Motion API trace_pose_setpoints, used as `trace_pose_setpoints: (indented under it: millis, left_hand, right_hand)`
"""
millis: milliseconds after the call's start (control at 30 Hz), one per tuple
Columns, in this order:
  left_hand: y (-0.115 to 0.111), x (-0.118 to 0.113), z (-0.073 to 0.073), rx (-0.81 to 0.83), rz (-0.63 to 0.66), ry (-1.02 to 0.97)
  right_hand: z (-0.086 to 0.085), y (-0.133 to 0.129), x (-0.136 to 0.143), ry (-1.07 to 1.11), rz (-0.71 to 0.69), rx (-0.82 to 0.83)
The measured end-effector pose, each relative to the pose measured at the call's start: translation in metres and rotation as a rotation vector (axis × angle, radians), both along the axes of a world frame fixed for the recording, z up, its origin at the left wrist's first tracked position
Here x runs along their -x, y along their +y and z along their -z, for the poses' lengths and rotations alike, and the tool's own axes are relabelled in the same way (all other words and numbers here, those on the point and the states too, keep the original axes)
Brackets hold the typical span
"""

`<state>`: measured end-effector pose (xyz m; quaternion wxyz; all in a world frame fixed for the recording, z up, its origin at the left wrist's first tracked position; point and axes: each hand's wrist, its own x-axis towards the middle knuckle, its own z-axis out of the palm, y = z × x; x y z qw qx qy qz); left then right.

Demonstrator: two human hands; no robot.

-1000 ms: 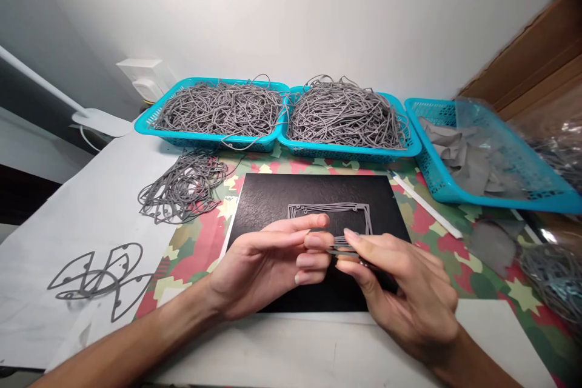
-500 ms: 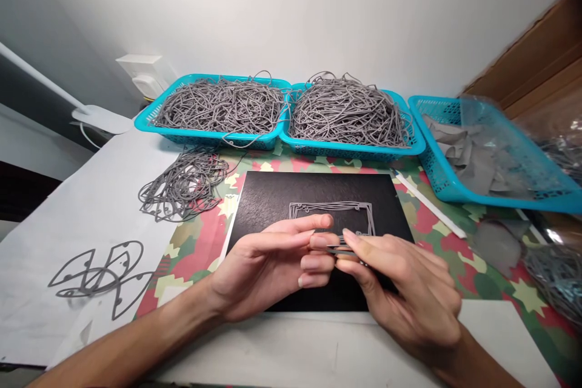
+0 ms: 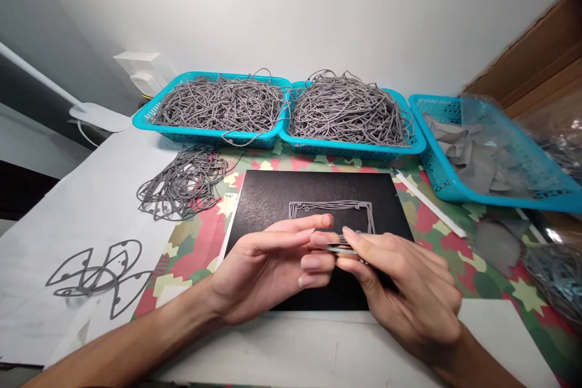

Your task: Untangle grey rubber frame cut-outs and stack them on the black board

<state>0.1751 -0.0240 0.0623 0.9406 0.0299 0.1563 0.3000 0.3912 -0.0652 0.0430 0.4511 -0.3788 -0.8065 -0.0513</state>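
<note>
Thin grey piece between hands; black board beneath.

A small workshop, it seems: blue baskets heaped with thin grey parts at eleven and one o'clock on a camouflage-covered bench, a black work mat centrally, cardboard at two

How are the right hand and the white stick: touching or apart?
Apart: the head view shows the patterned sheet between the right hand and the white stick.

bare left grip, bare right grip, bare forearms, rounded nails
</note>
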Motion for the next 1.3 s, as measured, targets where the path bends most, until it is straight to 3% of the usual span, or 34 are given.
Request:
trace_pose_setpoints:
  millis: [1300]
  left_hand:
    - [-0.0001, -0.0023, -0.0041, 0.003, -0.008, 0.003]
  right_hand:
    - [0.0020, -0.0014, -0.0016, -0.035, 0.065, -0.050]
